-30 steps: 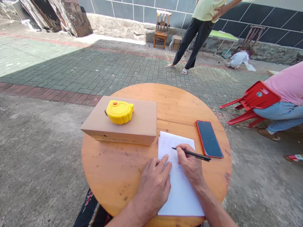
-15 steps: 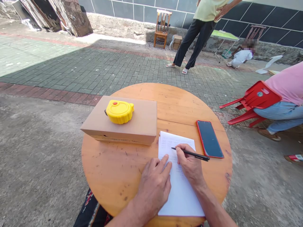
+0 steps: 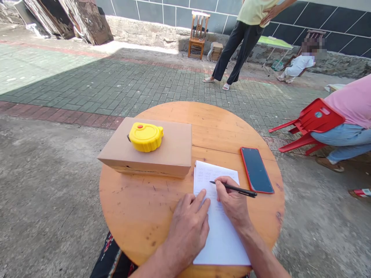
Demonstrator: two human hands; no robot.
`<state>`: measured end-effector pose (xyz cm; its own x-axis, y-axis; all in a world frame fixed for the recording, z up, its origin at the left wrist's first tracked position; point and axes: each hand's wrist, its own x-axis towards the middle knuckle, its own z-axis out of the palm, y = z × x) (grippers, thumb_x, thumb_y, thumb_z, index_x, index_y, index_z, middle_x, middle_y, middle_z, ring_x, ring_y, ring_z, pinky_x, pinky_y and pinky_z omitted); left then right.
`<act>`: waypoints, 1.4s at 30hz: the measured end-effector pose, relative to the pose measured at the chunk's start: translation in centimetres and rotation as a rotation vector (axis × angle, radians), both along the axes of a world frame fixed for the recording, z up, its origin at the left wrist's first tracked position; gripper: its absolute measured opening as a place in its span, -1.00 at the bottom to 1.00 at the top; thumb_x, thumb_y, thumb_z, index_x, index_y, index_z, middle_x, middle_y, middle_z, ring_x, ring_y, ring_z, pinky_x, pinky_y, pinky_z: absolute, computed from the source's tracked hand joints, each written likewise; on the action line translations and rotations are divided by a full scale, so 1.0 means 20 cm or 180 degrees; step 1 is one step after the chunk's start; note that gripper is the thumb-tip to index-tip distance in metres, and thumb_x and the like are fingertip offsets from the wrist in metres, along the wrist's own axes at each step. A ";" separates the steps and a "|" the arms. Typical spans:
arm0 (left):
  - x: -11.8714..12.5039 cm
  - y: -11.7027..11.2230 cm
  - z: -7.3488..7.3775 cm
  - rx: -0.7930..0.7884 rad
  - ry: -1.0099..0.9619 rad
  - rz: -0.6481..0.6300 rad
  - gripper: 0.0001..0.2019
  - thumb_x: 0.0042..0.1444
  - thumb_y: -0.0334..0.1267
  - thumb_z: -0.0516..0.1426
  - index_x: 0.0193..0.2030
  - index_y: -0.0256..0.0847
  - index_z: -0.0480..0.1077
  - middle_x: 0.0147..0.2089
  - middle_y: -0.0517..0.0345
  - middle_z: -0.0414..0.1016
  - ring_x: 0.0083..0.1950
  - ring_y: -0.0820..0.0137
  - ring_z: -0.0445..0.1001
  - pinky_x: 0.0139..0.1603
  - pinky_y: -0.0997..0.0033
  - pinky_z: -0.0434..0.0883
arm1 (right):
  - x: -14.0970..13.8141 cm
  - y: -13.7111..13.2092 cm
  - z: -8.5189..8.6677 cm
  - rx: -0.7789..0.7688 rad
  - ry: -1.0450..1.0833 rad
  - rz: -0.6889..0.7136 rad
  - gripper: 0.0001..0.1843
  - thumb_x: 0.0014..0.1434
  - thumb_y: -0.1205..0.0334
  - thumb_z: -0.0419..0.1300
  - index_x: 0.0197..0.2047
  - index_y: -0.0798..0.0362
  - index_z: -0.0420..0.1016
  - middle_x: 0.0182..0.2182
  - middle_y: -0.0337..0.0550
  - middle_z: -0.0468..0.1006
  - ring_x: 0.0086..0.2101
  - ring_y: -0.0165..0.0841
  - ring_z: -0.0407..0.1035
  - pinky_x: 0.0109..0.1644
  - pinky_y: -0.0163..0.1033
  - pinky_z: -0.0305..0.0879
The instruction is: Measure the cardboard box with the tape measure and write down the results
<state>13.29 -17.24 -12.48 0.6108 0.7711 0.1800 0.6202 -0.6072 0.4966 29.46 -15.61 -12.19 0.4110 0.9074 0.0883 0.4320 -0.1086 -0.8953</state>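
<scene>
My right hand (image 3: 233, 200) is closed on a black pen (image 3: 237, 189), its tip close to the handwriting on a white sheet of paper (image 3: 220, 247). Whether the tip touches the paper I cannot tell. Flat on the left edge of the sheet rests my left hand (image 3: 191, 224), fingers stretched out and holding nothing. To the left, a yellow tape measure (image 3: 145, 135) with a red button lies on top of a brown cardboard box (image 3: 176, 144). A phone (image 3: 256, 170) with a red edge lies right of the paper, screen up and dark.
All this stands on a round wooden table (image 3: 130, 216). Beyond it is a standing person (image 3: 243, 42) near a wooden chair (image 3: 198, 36). At right, a person in pink (image 3: 353, 100) sits on a red plastic chair (image 3: 319, 119). A small person in white (image 3: 300, 63) sits by the wall.
My hands, the pen and the paper look the same. In the background, the small person in white has sat up, and the white strip near them is gone from sight.
</scene>
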 end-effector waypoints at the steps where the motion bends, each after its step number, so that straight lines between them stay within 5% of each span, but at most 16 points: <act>1: 0.00 0.00 0.00 0.0002 0.0001 -0.0004 -0.61 0.15 -0.45 0.04 0.13 -0.23 0.35 0.31 0.10 0.29 -0.04 0.20 0.26 0.00 0.09 0.42 | 0.00 0.00 0.00 0.0002 -0.0004 -0.0006 -0.79 0.17 0.13 0.10 -0.43 0.02 0.42 -0.66 -0.35 0.34 -0.63 -0.42 0.24 -0.54 -0.31 0.21; 15: 0.00 0.00 0.00 0.0046 0.0013 0.0030 -0.63 0.16 -0.44 0.04 0.12 -0.23 0.36 0.31 0.10 0.30 -0.04 0.20 0.27 -0.01 0.10 0.41 | 0.02 -0.02 0.00 0.0051 0.0328 -0.0066 -0.80 0.20 0.09 0.13 -0.34 0.04 0.43 -0.70 -0.39 0.34 -0.65 -0.45 0.25 -0.54 -0.35 0.23; 22: 0.00 0.01 0.01 0.0027 0.0020 0.0015 -0.64 0.15 -0.45 0.04 0.09 -0.19 0.36 0.29 0.12 0.31 -0.05 0.21 0.27 0.00 0.11 0.41 | 0.04 -0.01 -0.03 0.0400 0.0272 -0.0283 -0.73 0.21 0.06 0.19 -0.11 0.04 0.48 -0.41 -0.20 0.57 -0.41 -0.33 0.48 -0.33 -0.23 0.40; 27: 0.00 0.00 0.02 0.0045 -0.0004 0.0033 -0.66 0.17 -0.44 0.03 0.07 -0.16 0.37 0.27 0.14 0.33 -0.03 0.20 0.27 0.02 0.08 0.40 | 0.11 -0.08 0.05 0.0525 -0.0874 0.0129 -0.70 0.29 0.19 0.10 0.07 -0.02 0.43 -0.07 -0.07 0.57 -0.11 -0.23 0.48 -0.03 -0.12 0.40; 34: 0.00 -0.01 0.01 0.0163 -0.0080 0.0070 -0.67 0.12 -0.45 0.08 0.03 -0.15 0.39 0.24 0.14 0.37 -0.01 0.21 0.29 0.05 0.10 0.39 | 0.21 -0.21 0.07 -0.0014 -0.3467 0.1132 -0.57 0.25 0.52 -0.05 0.07 0.08 0.48 -0.01 0.10 0.54 -0.03 -0.07 0.41 -0.03 0.02 0.32; 38: -0.01 -0.02 0.03 0.0294 -0.0109 0.0106 -0.71 0.11 -0.46 0.10 -0.03 -0.15 0.41 0.20 0.12 0.40 -0.02 0.24 0.31 0.04 0.14 0.39 | 0.21 -0.28 0.04 -0.0142 -0.3656 0.0877 -0.47 0.21 0.58 -0.10 0.12 0.05 0.46 0.02 0.08 0.52 -0.02 -0.11 0.41 -0.01 -0.01 0.31; 42: -0.02 -0.03 0.04 0.0362 -0.0158 0.0101 -0.75 0.11 -0.47 0.09 -0.09 -0.16 0.43 0.18 0.13 0.41 -0.04 0.25 0.32 0.02 0.16 0.40 | 0.21 -0.47 -0.05 -0.0019 -0.3138 0.0238 -0.59 0.32 0.38 -0.09 0.12 0.06 0.43 0.04 0.06 0.51 -0.01 -0.13 0.41 -0.02 -0.01 0.34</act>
